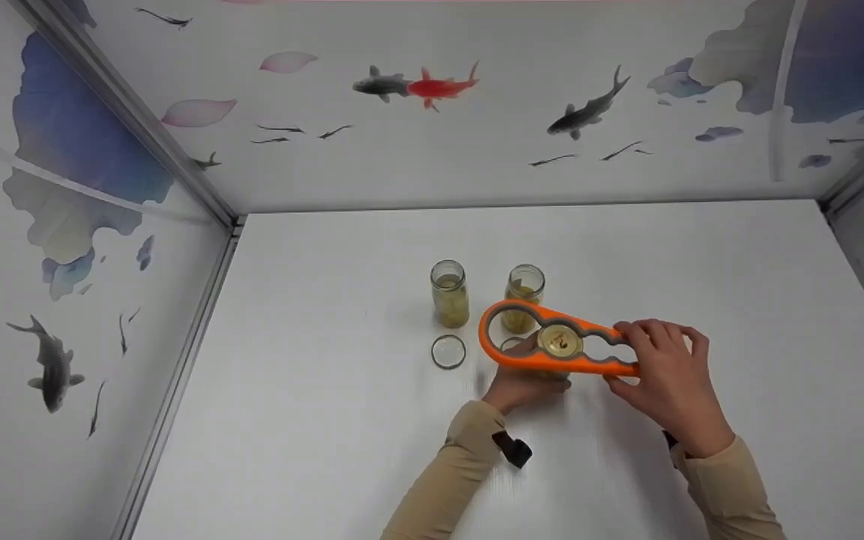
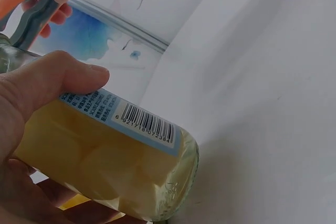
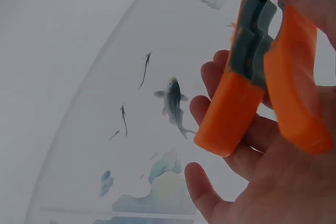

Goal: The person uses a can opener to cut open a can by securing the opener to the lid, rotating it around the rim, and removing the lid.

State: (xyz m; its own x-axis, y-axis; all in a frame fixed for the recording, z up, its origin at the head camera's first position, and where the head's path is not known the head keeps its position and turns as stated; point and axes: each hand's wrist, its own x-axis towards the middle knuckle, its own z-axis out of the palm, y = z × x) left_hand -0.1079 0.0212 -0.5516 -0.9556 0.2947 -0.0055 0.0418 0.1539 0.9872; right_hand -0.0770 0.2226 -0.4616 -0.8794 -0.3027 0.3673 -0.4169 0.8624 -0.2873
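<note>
Head view, centre of the frame: the left hand (image 1: 523,382) is wrapping its fingers and thumb around a glass jar (image 2: 113,163) of pale yellow contents, bracing it on the white desk (image 1: 327,420) so the body cannot rotate. In the left wrist view the thumb is lying across the jar's barcode label and the jar is filling the lower left of the frame.

The right hand (image 1: 668,379) is gripping the narrow end of an orange jar opener (image 1: 552,341), fingers curled over its top edge and thumb beneath. The opener is lying roughly level, with one of its grey-lined rings seated over the jar's gold lid (image 1: 560,341); holding it by the far end is giving the longest lever arm over the lid. The right wrist view, centre right, is showing the two orange limbs of the opener lying across the curled fingers.

Just above the held jar in the head view, two open jars are standing upright: one left of centre (image 1: 449,292) and one partly behind the opener's largest ring (image 1: 524,289). A loose lid (image 1: 448,351) is lying flat on the desk just below the left one, apart from it. Printed fish panels (image 1: 432,86) are enclosing the desk on three sides.
</note>
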